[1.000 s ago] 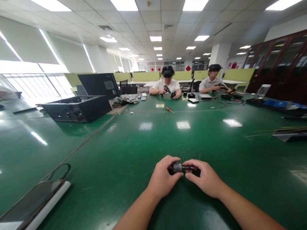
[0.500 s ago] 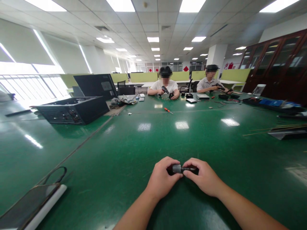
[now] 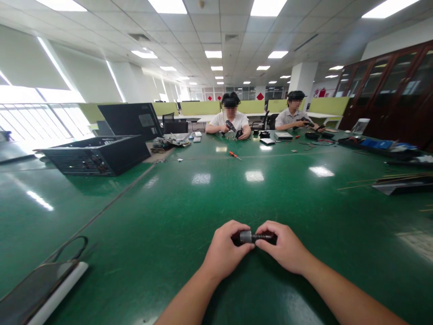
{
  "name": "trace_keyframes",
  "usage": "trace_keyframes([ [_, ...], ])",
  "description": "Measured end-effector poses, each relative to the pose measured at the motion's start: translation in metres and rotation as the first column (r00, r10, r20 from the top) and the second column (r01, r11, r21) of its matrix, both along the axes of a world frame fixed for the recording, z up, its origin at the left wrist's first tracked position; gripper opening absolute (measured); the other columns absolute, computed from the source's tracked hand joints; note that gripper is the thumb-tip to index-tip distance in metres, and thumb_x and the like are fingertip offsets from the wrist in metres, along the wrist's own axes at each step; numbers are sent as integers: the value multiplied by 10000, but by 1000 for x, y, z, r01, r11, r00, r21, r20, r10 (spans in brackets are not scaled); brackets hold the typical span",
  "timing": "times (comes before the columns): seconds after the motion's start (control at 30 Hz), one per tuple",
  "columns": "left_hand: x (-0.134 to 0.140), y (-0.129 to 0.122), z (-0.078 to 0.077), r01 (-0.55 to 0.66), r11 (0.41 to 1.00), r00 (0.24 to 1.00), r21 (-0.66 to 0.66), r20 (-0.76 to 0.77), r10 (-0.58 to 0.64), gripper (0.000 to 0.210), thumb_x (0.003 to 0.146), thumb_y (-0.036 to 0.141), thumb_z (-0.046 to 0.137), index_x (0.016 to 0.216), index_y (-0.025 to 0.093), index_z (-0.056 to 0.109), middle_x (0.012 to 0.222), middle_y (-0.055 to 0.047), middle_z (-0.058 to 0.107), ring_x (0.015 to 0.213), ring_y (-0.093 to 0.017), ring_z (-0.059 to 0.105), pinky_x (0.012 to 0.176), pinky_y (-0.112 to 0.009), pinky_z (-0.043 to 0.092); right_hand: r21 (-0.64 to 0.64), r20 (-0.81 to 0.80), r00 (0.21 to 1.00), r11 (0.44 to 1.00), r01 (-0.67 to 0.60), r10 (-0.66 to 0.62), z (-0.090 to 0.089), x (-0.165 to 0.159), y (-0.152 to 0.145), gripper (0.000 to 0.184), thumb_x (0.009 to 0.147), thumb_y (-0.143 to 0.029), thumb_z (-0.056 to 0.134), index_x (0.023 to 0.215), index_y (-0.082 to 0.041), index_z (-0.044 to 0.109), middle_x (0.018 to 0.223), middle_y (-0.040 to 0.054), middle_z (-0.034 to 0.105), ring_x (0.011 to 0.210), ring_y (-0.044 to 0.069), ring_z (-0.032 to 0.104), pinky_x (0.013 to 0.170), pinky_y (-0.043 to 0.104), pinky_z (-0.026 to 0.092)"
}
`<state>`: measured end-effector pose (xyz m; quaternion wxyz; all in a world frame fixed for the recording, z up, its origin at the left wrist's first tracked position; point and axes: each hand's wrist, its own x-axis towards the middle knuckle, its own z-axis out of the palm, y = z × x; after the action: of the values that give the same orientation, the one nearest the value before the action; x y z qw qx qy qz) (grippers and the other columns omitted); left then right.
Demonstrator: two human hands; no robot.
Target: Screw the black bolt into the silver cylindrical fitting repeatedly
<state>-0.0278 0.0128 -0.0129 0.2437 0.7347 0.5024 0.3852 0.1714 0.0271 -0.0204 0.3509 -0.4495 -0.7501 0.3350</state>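
Low in the middle of the head view, my left hand (image 3: 223,248) is closed around one end of a dark cylindrical part with a grey metal collar (image 3: 246,237). A dark ridged stem (image 3: 260,237) extends from the collar toward the right. My right hand (image 3: 286,248) pinches this stem between thumb and fingers. The two hands nearly meet, and the part lies level between them, just above the green tabletop (image 3: 189,203). Both ends are partly hidden by my fingers, so its exact kind does not show.
A phone-like slab (image 3: 43,289) with a cable loop lies at lower left. Beyond it stands an open black computer case (image 3: 111,158). An orange screwdriver (image 3: 233,154) lies mid-table. Two co-workers sit opposite, one holding a drill (image 3: 231,126). Thin rods and a tray (image 3: 382,144) are at right.
The whole view has shifted slightly left, as from a small head turn. My hands keep the same hold on the part, with little visible motion.
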Motion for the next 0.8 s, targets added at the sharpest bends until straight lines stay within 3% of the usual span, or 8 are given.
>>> trace_keyframes([
  [0.8,3,-1,4,-35,999,998,-21,58,36,293,638,108,795,897,225,720,853,-11,694,802,-190,634,718,-295,481,36,22,999,999,30,-30,7,7,-2,76,803,-220,643,854,-208,698,796,9,667,732,171,606,680,282,449],
])
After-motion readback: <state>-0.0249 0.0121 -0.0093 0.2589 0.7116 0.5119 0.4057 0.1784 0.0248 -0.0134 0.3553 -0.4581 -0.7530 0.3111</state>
